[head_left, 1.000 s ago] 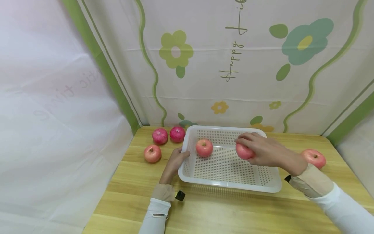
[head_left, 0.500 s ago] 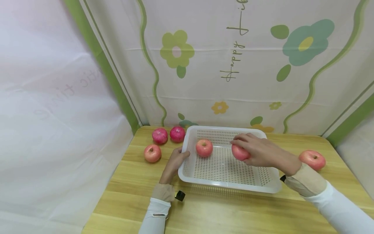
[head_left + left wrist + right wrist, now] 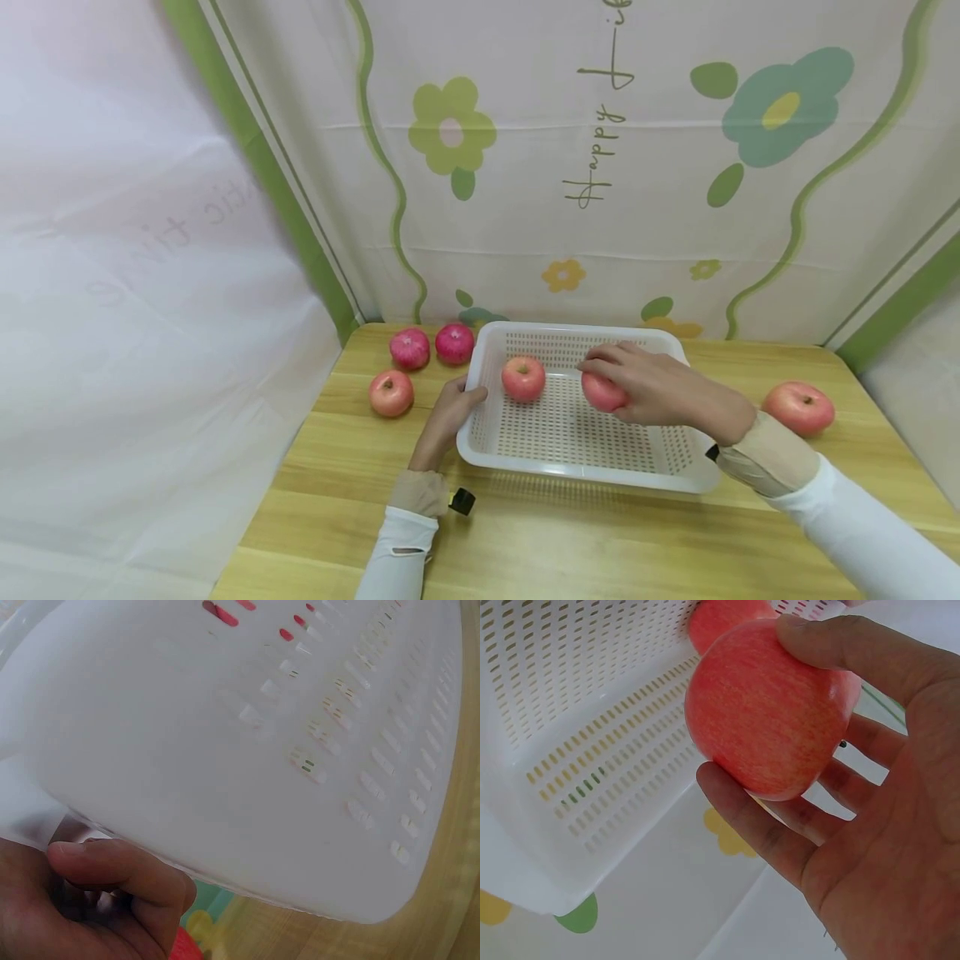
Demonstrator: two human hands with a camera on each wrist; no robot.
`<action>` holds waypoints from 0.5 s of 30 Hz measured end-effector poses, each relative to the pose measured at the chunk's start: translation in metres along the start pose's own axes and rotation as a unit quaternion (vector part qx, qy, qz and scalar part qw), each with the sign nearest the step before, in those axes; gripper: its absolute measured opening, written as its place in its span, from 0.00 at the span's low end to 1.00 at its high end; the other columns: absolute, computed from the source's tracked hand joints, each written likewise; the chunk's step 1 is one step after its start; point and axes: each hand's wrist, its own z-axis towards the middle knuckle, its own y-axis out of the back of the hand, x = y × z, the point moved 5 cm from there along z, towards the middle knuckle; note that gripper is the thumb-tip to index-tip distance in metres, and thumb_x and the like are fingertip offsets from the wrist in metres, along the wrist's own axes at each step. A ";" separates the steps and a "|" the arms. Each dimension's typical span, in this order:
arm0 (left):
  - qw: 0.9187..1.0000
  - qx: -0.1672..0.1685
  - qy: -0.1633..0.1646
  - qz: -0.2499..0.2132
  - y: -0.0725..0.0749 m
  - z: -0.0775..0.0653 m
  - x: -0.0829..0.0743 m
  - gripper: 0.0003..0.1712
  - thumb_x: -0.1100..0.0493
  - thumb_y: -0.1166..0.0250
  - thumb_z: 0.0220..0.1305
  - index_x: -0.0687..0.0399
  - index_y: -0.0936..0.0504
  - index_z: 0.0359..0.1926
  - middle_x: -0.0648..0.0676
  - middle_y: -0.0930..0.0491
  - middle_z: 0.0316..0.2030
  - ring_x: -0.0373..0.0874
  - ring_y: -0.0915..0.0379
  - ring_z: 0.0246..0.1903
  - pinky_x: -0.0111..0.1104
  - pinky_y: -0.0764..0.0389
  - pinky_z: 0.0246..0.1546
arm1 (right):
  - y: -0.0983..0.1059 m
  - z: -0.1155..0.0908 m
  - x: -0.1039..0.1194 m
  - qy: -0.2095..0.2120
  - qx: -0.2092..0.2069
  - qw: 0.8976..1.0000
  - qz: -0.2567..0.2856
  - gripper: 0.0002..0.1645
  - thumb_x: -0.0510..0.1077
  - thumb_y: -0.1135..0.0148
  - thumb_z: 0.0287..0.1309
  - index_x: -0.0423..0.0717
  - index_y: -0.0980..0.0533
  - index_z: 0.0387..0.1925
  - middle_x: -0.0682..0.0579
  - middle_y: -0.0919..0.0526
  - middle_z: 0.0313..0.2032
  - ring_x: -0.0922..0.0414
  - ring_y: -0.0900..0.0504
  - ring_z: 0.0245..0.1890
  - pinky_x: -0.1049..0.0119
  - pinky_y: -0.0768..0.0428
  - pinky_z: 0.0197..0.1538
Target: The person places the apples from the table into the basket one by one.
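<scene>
A red apple (image 3: 765,712) is held between the thumb and fingers of my right hand (image 3: 656,385), above the middle of a white plastic basket (image 3: 585,472). Inside the basket, toward its left side, sits another apple (image 3: 523,379). My left hand (image 3: 452,410) grips the basket's left rim, thumb over the edge; the left wrist view shows that hand (image 3: 112,892) with its fingers curled at the rim beside the basket's slotted wall (image 3: 225,765).
Left of the basket lie a pale red apple-like fruit (image 3: 391,393) and two purple-pink round items, perhaps onions (image 3: 409,348). One more apple (image 3: 799,408) rests on the wooden table (image 3: 585,550) at right. A printed curtain (image 3: 510,208) hangs behind.
My right hand has moved left over the basket, carrying the apple toward the one lying inside. The left hand has stayed on the rim.
</scene>
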 end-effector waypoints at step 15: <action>1.000 -0.015 0.002 0.010 0.000 0.001 0.003 0.31 0.60 0.47 0.62 0.65 0.34 0.66 0.71 0.26 0.55 0.64 0.27 0.51 0.53 0.21 0.45 | -0.007 0.012 0.008 0.012 0.023 1.000 0.008 0.41 0.49 0.28 0.41 0.55 0.28 0.62 0.51 0.28 0.60 0.50 0.31 0.57 0.57 0.20 0.42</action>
